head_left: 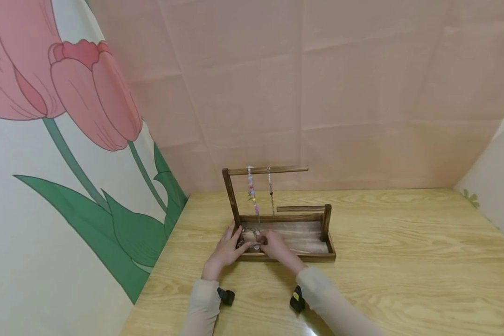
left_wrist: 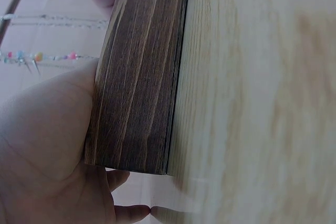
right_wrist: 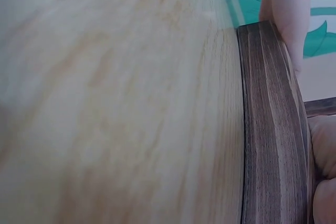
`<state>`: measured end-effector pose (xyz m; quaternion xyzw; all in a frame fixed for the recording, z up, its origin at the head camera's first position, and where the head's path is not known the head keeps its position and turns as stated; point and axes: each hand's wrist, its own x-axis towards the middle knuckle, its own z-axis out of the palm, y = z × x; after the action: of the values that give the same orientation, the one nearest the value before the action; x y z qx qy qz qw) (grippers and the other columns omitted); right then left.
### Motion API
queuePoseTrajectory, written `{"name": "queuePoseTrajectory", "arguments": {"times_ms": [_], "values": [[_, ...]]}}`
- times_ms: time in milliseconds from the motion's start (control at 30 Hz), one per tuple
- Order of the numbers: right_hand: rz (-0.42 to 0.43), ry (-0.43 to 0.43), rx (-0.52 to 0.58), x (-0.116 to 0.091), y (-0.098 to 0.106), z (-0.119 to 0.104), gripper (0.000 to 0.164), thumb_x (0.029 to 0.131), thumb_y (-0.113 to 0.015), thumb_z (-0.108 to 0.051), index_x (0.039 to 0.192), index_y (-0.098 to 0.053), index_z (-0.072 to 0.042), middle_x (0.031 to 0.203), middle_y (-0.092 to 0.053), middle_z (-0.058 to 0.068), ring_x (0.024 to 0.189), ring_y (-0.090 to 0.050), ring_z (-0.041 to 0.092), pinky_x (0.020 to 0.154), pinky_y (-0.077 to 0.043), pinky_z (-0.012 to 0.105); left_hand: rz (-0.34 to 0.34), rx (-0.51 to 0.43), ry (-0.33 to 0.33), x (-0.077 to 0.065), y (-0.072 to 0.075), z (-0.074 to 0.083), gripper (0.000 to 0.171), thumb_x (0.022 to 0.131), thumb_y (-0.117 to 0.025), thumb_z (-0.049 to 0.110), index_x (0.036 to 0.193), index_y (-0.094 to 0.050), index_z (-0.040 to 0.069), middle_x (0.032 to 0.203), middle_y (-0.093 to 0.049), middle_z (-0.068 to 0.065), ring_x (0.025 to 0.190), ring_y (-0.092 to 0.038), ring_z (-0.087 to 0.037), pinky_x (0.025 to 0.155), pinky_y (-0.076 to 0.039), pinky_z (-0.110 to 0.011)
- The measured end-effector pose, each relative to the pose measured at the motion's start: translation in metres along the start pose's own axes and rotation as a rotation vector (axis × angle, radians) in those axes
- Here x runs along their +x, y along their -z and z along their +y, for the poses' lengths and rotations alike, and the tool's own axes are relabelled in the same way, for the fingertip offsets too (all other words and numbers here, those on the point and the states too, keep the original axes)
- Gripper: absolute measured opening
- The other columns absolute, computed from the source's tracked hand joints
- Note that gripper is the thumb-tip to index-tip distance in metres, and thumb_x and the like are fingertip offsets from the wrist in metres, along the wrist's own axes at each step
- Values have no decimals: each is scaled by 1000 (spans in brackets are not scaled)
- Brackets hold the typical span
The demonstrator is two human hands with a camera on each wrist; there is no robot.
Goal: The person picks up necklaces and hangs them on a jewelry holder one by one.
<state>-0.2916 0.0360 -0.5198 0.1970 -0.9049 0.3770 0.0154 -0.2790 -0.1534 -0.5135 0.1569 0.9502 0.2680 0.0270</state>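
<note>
A dark wooden tray stand sits on the table, with loose silver-coloured jewellery in its left end. My left hand rests at the tray's left front corner, fingers spread and thumb over the front rim. In the left wrist view that hand lies against the end of the tray's front wall. Reaching over the front wall, my right hand has its fingers bent down among the jewellery. Whether they pinch a piece is hidden. The right wrist view shows only part of this hand behind the wall.
From the stand's tall bar hang a colourful beaded strand and a thin chain with a dark bead. A lower bar rises at the right. The wood-grain table meets a pink cloth backdrop.
</note>
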Motion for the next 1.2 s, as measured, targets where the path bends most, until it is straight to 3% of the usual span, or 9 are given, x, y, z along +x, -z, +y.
{"name": "queuePoseTrajectory", "arguments": {"times_ms": [200,367,533,833,1033,1200], "values": [[39,2,-57,0,-1,-3,4,77,-69,3,78,-66,0,71,-62,5,66,-55,14,59,-47,26,-7,-6,5,-1,0,0,73,93,-45,51,148,-23,9,156,-1,-12,140,-8,-39,106,-19,-61],[55,15,-143,-3,-2,-6,13,77,-71,-2,69,-62,-4,63,-58,0,58,-49,10,53,-42,23,-15,6,-1,-2,-1,-1,74,93,-43,54,148,-23,9,156,-1,-12,140,-8,-39,107,-19,-60],[43,5,-177,-1,-3,-6,15,79,-70,-5,67,-62,-6,63,-58,-1,57,-48,9,53,-42,24,-9,8,-7,0,-2,-2,74,93,-43,54,148,-23,8,156,-2,-13,140,-9,-40,106,-20,-60],[57,69,-212,2,-3,-1,16,85,-62,-4,69,-61,-6,69,-58,4,63,-54,17,60,-47,31,-37,22,17,1,3,0,71,94,-44,49,149,-21,10,156,0,-12,141,-6,-40,105,-20,-63],[-19,22,-199,2,-2,2,20,93,-52,-12,75,-59,-6,75,-54,6,71,-53,21,67,-46,39,-61,36,19,1,4,1,71,94,-44,49,149,-21,10,156,0,-13,140,-7,-41,104,-20,-64],[-40,-4,-190,1,0,2,21,95,-48,-15,76,-55,-8,73,-50,4,66,-47,18,64,-43,35,-80,38,33,1,6,3,72,94,-44,50,149,-19,11,156,1,-12,140,-6,-41,104,-19,-65]]}}
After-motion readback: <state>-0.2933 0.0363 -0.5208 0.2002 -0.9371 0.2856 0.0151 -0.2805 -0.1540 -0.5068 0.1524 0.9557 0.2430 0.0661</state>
